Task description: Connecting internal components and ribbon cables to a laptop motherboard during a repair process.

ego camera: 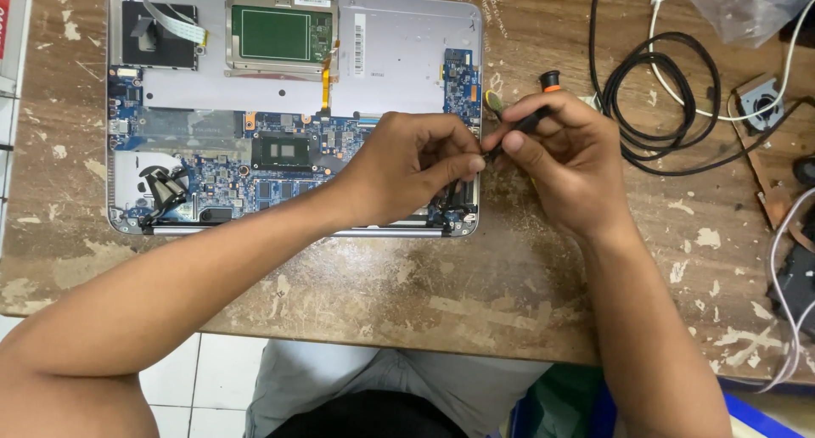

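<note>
An opened laptop base (399, 56) lies on the worn wooden table (475, 294), its blue circuit board (229, 179) and dark chip exposed. My left hand (407, 162) rests over the board's right part, fingers curled near the right edge of the case. My right hand (564, 162) grips a black screwdriver with an orange collar (543, 98), its tip pointing down-left toward my left fingertips. What lies under the tip is hidden by my fingers.
A coiled black cable (662, 98) and a white cable (679, 90) lie at the right, beside a small fan (761, 98). A clear plastic bag (747, 5) sits top right. Dark parts (794, 277) lie by the right edge.
</note>
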